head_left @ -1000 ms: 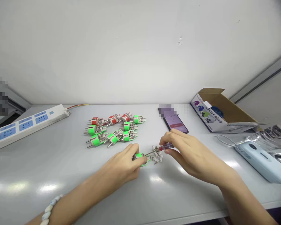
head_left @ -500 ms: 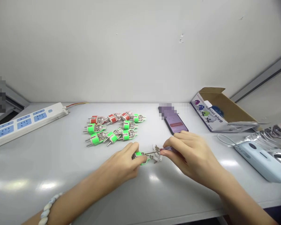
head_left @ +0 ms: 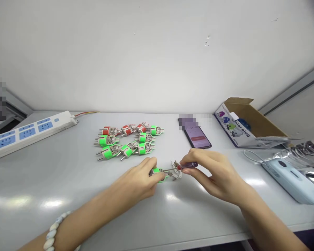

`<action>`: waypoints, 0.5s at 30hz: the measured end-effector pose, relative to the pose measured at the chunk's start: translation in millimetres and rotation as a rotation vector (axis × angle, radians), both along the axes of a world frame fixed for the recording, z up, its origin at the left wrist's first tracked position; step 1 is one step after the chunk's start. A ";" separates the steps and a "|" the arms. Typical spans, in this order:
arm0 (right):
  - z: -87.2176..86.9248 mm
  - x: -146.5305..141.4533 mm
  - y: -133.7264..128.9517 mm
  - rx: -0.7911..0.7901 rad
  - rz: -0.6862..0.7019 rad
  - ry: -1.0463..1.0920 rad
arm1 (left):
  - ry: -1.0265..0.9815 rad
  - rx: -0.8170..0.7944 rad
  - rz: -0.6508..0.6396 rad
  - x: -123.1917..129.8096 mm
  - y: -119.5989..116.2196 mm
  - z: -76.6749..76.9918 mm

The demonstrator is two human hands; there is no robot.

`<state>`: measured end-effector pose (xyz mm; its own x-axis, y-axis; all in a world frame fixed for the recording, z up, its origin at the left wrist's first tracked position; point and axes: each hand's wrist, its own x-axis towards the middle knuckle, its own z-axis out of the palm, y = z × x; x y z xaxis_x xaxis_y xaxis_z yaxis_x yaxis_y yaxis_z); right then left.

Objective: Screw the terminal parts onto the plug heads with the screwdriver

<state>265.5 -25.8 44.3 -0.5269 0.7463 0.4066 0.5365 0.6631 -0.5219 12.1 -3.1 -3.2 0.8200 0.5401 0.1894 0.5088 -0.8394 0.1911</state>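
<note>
While my left hand (head_left: 137, 181) clenches a green plastic plug (head_left: 157, 171) and my right hand (head_left: 214, 176) pinches a purple-handled screwdriver (head_left: 188, 165), a slipping tip could scatter the small white plug parts (head_left: 176, 175) just right.

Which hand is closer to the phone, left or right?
Right. The right hand, holding a screwdriver, is just in front of the phone. The left hand, holding a green plug, is farther away, off to its left.

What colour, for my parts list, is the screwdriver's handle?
Handle is purple with a red end; head view.
</note>
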 end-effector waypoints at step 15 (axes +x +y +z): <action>-9.0 -14.6 0.5 0.133 -0.149 0.155 | -0.056 0.026 0.020 0.3 1.1 -3.2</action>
<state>250.9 -25.3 35.3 -0.3388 0.7457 0.5737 0.5539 0.6510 -0.5191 12.4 -2.0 -6.5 0.7970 0.5503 0.2490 0.5144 -0.8344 0.1977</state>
